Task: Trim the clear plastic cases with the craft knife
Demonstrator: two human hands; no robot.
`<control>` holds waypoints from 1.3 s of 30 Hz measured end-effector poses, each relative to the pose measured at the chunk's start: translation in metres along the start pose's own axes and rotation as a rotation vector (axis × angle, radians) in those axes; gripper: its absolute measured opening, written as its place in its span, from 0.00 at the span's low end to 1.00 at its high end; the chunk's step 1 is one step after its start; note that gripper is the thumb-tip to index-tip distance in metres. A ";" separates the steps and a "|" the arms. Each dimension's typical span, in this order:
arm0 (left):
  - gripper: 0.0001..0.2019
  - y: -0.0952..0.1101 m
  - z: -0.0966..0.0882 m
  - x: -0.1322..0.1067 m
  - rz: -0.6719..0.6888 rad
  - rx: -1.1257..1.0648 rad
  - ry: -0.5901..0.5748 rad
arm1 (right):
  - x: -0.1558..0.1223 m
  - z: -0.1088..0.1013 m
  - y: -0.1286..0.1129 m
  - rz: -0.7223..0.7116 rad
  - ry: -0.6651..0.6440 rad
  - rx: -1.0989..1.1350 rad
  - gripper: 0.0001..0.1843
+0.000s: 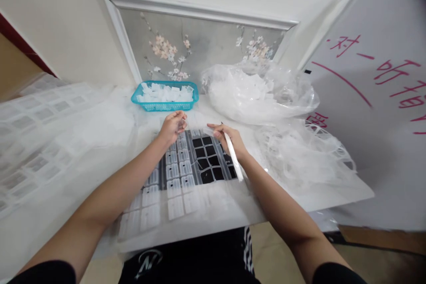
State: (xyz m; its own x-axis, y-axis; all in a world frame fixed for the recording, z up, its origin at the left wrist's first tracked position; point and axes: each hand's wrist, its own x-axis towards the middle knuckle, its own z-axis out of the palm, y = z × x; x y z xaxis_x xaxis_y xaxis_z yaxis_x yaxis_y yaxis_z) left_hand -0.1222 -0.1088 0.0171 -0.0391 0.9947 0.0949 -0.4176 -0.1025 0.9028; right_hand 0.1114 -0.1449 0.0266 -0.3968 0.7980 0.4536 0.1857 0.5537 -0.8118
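My left hand (173, 127) is above the far left part of the work area, fingers curled in. A faint clear piece may be at its fingertips, too blurred to be sure. Across from it, my right hand (230, 140) holds a slim white stick-like tool (234, 159) that slants back towards the wrist; a small dark tip shows past the fingers. By the right fingertips is a translucent piece (209, 131). Below both hands lie rows of translucent plastic pieces (172, 171) beside a grid of black squares (207, 160) in clear framing.
Behind the hands stands a blue basket (153, 106) of small translucent pieces. A clear plastic bag (259, 95) of white pieces sits at the back right, and a tangled pile of clear scraps (299, 153) lies right. Translucent sheets (43, 159) cover the left side. A whiteboard (372, 151) stands right.
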 end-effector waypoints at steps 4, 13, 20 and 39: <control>0.18 0.001 0.000 -0.002 0.001 0.109 -0.009 | 0.000 -0.002 -0.002 0.048 0.023 0.025 0.12; 0.15 -0.004 0.040 -0.030 -0.228 -0.009 -0.155 | 0.001 0.000 0.006 0.033 0.159 -0.151 0.09; 0.16 -0.006 0.054 -0.038 -0.383 -0.336 -0.114 | -0.005 0.022 0.015 -0.355 -0.029 -0.255 0.12; 0.08 0.003 0.030 -0.039 1.175 1.461 -0.409 | 0.003 -0.004 0.007 -0.127 -0.060 -0.273 0.09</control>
State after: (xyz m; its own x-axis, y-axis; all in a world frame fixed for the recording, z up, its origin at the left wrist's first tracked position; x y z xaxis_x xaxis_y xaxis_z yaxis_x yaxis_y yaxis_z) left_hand -0.0950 -0.1476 0.0283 0.5830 0.3935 0.7108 0.6385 -0.7629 -0.1013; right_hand 0.1152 -0.1376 0.0239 -0.4836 0.7069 0.5161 0.3625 0.6985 -0.6171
